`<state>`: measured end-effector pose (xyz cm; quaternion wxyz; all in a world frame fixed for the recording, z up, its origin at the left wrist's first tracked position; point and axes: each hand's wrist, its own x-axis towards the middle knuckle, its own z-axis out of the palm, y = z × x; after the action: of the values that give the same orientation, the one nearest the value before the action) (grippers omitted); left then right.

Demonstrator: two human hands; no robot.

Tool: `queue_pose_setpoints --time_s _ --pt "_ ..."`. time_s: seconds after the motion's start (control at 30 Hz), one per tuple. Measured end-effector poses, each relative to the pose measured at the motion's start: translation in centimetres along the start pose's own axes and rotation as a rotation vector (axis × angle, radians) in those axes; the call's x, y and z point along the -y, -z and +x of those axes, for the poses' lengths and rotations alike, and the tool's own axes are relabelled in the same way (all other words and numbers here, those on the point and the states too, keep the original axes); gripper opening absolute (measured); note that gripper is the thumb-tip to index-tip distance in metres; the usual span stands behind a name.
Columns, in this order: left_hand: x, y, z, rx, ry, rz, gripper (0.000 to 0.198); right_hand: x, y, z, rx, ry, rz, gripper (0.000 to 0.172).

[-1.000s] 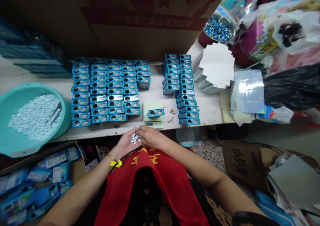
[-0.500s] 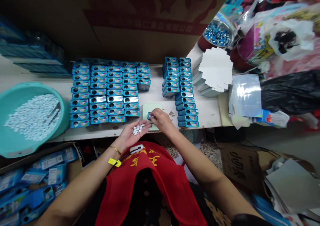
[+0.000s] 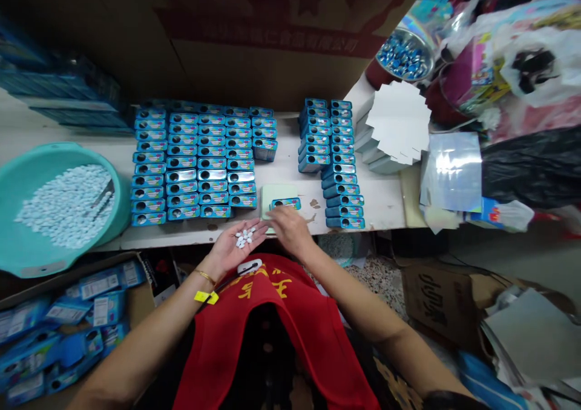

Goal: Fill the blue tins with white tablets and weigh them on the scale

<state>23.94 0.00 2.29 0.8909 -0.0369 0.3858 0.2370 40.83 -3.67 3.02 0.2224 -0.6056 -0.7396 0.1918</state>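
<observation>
My left hand point(image 3: 235, 246) lies palm up with its fingers stretched out, bearing several small white candies point(image 3: 245, 237). Just right of its fingertips is my right hand point(image 3: 290, 229), palm down with the fingers bent together; whether a candy is between them is hidden. Beyond those fingers a small blue tin point(image 3: 285, 203) rests on a pale green square plate point(image 3: 271, 193) at the table's front edge. Left of the plate, blue tins point(image 3: 182, 175) stand in several close columns. More blue tins point(image 3: 341, 190) stand in two columns on the right.
A turquoise basin point(image 3: 118, 213) of white candies, with metal tongs point(image 3: 103, 195), is at the left. White cards point(image 3: 399, 122) are stacked at the right, near a bowl point(image 3: 429, 59) of blue pieces. A big carton point(image 3: 263, 77) walls off the back; blue packages point(image 3: 106, 307) lie below left.
My right hand has drawn back slightly toward my left palm, uncovering more of the tin on the plate. The left hand has shifted a little left. The whole view has moved slightly.
</observation>
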Motion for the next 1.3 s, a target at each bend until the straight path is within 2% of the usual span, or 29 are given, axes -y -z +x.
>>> queue_pose_setpoints --time_s 0.1,0.17,0.23,0.37,0.53,0.67,0.8,0.93,1.03,1.13,1.23,1.3 --pt "0.2 1.0 -0.6 0.012 0.04 0.024 0.034 3.3 -1.8 -0.5 0.2 0.233 0.005 0.025" --pt "0.4 1.8 -1.2 0.007 0.076 0.031 0.036 4.7 -2.8 -0.7 0.293 0.282 -0.015 0.025" --pt "0.8 2.6 -1.7 -0.003 0.071 0.018 0.031 5.3 -3.4 -0.9 0.352 0.266 -0.024 0.022" --pt "1.6 3.6 -2.2 -0.056 0.069 -0.044 0.019 5.0 -3.5 -1.0 0.393 0.247 -0.04 0.019" --pt "1.7 3.2 -2.3 -0.138 0.096 -0.034 0.019 4.7 -3.9 -1.1 0.385 0.31 0.095 0.016" --pt "1.8 3.1 -2.3 -0.157 0.131 -0.013 0.019 4.5 -3.9 -1.4 0.364 0.276 0.198 0.018" --pt "1.8 3.0 -2.1 -0.144 0.094 -0.054 0.017 4.0 -2.8 -1.5 0.3 0.202 0.304 0.019" --pt "1.7 2.0 -1.6 -0.104 0.097 -0.081 0.015 3.6 -1.5 -1.4 0.243 0.099 0.379 0.019" --pt "1.5 1.0 -1.1 -0.082 0.087 -0.063 0.018 3.2 -1.0 -1.3 0.221 0.105 0.411 0.018" --pt "1.2 0.3 -0.8 -0.065 0.08 -0.044 0.017 2.0 -0.5 -1.0 0.104 0.062 0.433 0.016" --pt "0.7 0.1 -0.8 -0.052 0.082 -0.011 0.022 -0.2 0.3 -0.1 -0.074 -0.04 0.398 0.014" --pt "0.5 0.1 -0.8 -0.065 0.074 0.004 0.026 -1.8 0.8 0.7 -0.147 -0.079 0.341 0.014"
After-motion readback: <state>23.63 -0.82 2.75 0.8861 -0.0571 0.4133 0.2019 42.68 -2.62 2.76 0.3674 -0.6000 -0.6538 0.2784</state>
